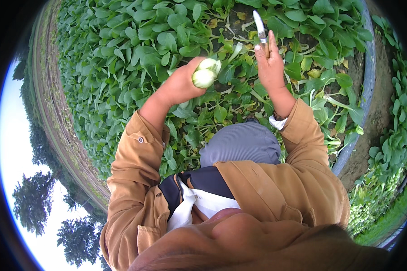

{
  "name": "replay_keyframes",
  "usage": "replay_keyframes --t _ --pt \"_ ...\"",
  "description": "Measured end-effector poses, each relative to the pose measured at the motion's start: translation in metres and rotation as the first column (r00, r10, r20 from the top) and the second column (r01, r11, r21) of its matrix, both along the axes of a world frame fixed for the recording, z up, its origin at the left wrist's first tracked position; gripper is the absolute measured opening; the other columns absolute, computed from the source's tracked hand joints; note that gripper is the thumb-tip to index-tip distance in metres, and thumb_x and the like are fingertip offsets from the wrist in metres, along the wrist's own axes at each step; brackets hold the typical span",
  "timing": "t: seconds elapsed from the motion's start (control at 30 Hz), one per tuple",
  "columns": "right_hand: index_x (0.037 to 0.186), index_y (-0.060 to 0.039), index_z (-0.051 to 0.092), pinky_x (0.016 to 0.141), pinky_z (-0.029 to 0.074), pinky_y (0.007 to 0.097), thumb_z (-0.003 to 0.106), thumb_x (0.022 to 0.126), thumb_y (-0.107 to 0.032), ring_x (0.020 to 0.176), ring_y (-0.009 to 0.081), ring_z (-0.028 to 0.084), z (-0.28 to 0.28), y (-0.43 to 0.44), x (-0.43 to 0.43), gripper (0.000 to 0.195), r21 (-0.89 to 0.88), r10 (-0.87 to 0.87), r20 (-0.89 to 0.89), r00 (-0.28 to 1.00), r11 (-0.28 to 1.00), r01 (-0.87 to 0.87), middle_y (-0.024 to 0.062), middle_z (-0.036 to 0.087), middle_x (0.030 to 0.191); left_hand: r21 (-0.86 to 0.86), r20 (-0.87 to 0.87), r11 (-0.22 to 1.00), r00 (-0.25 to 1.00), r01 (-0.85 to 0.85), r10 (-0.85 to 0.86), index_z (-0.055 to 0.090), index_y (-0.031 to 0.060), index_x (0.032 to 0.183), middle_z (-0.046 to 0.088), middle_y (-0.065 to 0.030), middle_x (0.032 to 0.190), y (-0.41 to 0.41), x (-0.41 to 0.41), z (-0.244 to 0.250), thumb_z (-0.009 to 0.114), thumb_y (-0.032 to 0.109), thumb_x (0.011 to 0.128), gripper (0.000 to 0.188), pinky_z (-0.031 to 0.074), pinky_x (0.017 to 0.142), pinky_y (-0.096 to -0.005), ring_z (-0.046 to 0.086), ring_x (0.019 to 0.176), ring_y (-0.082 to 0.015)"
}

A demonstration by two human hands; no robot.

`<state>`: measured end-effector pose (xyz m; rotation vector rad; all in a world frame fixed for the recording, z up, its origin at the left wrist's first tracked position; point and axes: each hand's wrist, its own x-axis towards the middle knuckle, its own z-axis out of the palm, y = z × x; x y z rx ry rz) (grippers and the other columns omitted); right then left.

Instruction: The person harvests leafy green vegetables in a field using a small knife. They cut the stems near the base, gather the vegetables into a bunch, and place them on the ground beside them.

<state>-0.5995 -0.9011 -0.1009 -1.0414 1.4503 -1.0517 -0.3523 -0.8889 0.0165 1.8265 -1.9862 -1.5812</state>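
My left hand is wrapped around several heads of bok choy. Their pale green, rounded bases face right, while most of the leaves are hidden behind the hand. To the right, my right hand holds a short knife with a curved, bright blade and a brown handle. The handle lies between the thumb and the extended fingers, and the blade points away from me. Below both hands lie low leafy plants and loose, partly yellowed leaves on dark soil.
Dense standing bok choy plants fill the left and far side. A grey-blue hose or pipe runs along the bed's right edge, beside a bare soil path. Cut heads lie heaped at the lower right. My bent knee is close below the hands.
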Motion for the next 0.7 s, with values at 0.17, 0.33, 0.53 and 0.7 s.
replay_keyframes --t 0.17,0.33,0.53,0.7 --pt "0.15 -0.0125 0.048 0.092 0.053 0.0453 0.056 0.095 -0.023 0.104 0.0417 0.067 -0.015 0.013 0.017 0.057 0.157 0.551 -0.216 0.806 0.834 -0.528 0.023 0.068 0.118 0.015 0.63 0.72 0.553 0.694 -0.546 0.057 0.0083 0.122 0.034 -0.017 0.161 -0.048 -0.011 -0.03 0.065 0.001 0.083 0.04 0.057 0.089 -0.0452 0.07 0.106 -0.0355" --pt "0.149 -0.0133 0.049 0.092 0.053 0.0462 0.055 0.095 -0.022 0.103 0.043 0.066 -0.061 -0.007 0.072 0.055 0.085 0.489 -0.199 0.849 0.872 -0.483 0.0253 0.068 0.115 0.202 0.788 0.782 0.377 0.589 -0.487 0.06 0.0117 0.126 0.014 -0.0166 0.169 -0.09 0.012 -0.078 0.06 0.002 0.09 0.037 0.058 0.09 -0.0434 0.071 0.104 -0.0322" --pt "0.152 -0.0175 0.047 0.099 0.05 0.044 0.058 0.094 -0.021 0.113 0.0432 0.062 -0.093 -0.011 0.078 0.059 0.104 0.529 -0.233 0.816 0.848 -0.52 0.0259 0.063 0.127 0.206 0.821 0.719 0.283 0.664 -0.496 0.059 0.0133 0.131 0.019 -0.016 0.168 -0.085 0.023 -0.072 0.059 0.002 0.09 0.043 0.057 0.091 -0.0421 0.07 0.107 -0.0315" --pt "0.154 -0.0173 0.044 0.098 0.05 0.0438 0.057 0.095 -0.017 0.109 0.0441 0.063 -0.102 -0.006 0.083 0.061 0.079 0.538 -0.238 0.809 0.84 -0.536 0.0278 0.063 0.117 0.127 0.821 0.718 0.334 0.685 -0.464 0.057 0.0131 0.132 0.024 -0.0143 0.166 -0.085 0.049 -0.076 0.062 -0.001 0.084 0.051 0.056 0.091 -0.0426 0.069 0.106 -0.0313"
